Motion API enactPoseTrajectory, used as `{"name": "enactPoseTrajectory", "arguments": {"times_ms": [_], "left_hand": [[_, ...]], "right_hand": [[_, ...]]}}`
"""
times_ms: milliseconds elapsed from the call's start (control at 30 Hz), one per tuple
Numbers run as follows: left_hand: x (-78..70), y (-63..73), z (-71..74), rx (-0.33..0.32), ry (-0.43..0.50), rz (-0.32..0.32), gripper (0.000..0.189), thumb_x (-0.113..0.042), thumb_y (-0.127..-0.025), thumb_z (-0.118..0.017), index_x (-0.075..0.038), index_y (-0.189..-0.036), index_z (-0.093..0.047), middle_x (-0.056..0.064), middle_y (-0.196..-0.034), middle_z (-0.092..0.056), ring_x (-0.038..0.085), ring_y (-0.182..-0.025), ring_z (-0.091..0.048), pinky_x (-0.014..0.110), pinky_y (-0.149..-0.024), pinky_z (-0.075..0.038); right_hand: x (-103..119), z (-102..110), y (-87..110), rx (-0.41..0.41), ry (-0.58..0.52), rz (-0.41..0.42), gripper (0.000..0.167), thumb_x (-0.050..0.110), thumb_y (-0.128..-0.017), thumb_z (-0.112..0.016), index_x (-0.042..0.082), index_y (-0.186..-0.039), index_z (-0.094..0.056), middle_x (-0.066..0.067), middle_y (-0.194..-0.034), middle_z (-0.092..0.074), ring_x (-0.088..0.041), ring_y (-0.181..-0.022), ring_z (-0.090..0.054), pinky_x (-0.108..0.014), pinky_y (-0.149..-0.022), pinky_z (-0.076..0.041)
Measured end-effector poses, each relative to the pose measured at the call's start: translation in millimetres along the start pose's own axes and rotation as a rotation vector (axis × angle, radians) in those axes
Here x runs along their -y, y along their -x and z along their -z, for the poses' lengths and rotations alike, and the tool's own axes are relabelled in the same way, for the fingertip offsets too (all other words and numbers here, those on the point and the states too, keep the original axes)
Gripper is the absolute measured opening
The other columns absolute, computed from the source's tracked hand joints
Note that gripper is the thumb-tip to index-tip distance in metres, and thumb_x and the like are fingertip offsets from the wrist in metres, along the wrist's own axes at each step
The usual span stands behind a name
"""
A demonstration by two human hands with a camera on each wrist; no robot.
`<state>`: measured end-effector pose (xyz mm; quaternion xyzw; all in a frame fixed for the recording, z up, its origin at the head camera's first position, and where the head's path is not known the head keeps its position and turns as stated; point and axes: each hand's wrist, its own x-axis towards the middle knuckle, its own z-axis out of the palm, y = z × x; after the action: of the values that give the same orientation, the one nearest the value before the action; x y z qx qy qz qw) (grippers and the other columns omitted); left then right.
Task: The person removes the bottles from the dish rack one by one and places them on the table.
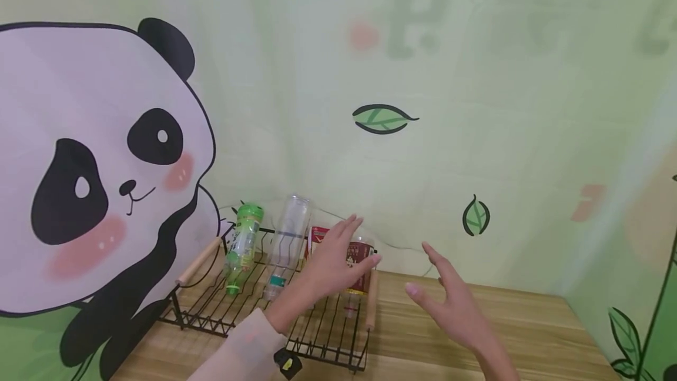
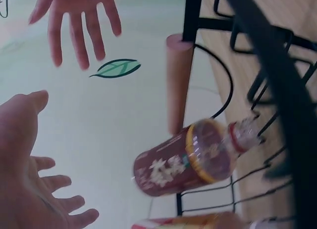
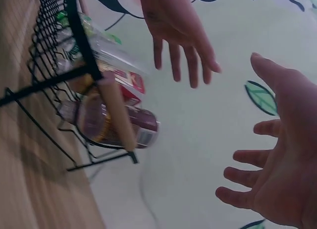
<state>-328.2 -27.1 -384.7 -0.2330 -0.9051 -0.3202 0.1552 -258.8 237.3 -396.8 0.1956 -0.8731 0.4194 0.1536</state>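
My left hand (image 1: pixel 330 260) hovers over the right part of a black wire rack (image 1: pixel 203 327), fingers extended and holding nothing. Right of the rack, my right hand (image 1: pixel 452 304) is raised above the table with its fingers spread, also bare. The palms roughly face each other across a gap. Closest to the left hand is a bottle with a dark red label (image 1: pixel 361 251), neck down in the rack; its white flower print shows in the left wrist view. Beside it, a red-labelled container (image 1: pixel 317 234) is partly hidden behind that hand.
A clear bottle (image 1: pixel 291 231) and a green-capped bottle (image 1: pixel 244 240) lean in the rack further left. Wooden handles (image 1: pixel 372 304) flank the rack. It stands on a wood-grain table (image 1: pixel 518 322) against a green backdrop (image 1: pixel 529 134) printed with a panda and leaves.
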Motion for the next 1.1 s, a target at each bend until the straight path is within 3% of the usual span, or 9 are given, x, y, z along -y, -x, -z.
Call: {"name": "enactPoseTrajectory", "arguments": {"times_ms": [267, 467, 733, 967, 1100], "left_hand": [[4.9, -1.2, -29.6, -0.028, 0.110, 0.082, 0.092, -0.068, -0.102, -0.055, -0.011, -0.168, -0.027, 0.018, -0.172, -0.027, 0.041, -0.157, -0.026, 0.066, -0.121, -0.031], [11.3, -1.1, -43.5, 0.009, 0.159, 0.153, 0.095, -0.065, -0.102, -0.057, -0.004, -0.167, -0.025, 0.022, -0.172, -0.024, 0.043, -0.157, -0.026, 0.064, -0.122, -0.031], [18.3, -1.5, -54.8, 0.040, 0.254, 0.138, 0.092, -0.056, -0.105, -0.058, 0.001, -0.166, -0.021, 0.030, -0.164, -0.033, 0.049, -0.144, -0.044, 0.064, -0.112, -0.044], [30.4, 3.0, -65.9, 0.045, 0.254, 0.167, 0.094, -0.057, -0.108, -0.050, 0.003, -0.167, -0.009, 0.032, -0.171, -0.013, 0.054, -0.151, -0.029, 0.069, -0.117, -0.036], [27.9, 3.4, -62.2, 0.069, 0.264, 0.192, 0.091, -0.044, -0.108, -0.058, 0.003, -0.168, -0.008, 0.032, -0.171, -0.012, 0.052, -0.150, -0.032, 0.066, -0.117, -0.037]], "right_hand": [[-13.2, -47.6, -6.3, -0.064, -0.207, -0.102, 0.076, 0.035, -0.104, -0.069, 0.017, -0.167, -0.030, -0.018, -0.169, -0.034, -0.043, -0.153, -0.033, -0.068, -0.116, -0.038], [-26.4, -74.4, -6.5, -0.049, -0.296, -0.210, 0.076, 0.041, -0.104, -0.068, 0.017, -0.167, -0.031, -0.018, -0.170, -0.032, -0.045, -0.154, -0.031, -0.067, -0.117, -0.036], [-41.2, -108.1, -0.6, -0.021, -0.415, -0.312, 0.075, 0.040, -0.107, -0.063, 0.009, -0.167, -0.029, -0.031, -0.165, -0.031, -0.056, -0.147, -0.037, -0.069, -0.108, -0.046], [-44.5, -123.1, 2.5, 0.029, -0.535, -0.347, 0.077, 0.037, -0.111, -0.056, 0.003, -0.168, -0.018, -0.040, -0.161, -0.030, -0.059, -0.143, -0.040, -0.063, -0.098, -0.056], [-44.9, -127.7, 2.1, 0.090, -0.609, -0.380, 0.083, 0.039, -0.110, -0.057, 0.003, -0.169, -0.010, -0.040, -0.157, -0.035, -0.053, -0.136, -0.050, -0.064, -0.101, -0.054]]}}
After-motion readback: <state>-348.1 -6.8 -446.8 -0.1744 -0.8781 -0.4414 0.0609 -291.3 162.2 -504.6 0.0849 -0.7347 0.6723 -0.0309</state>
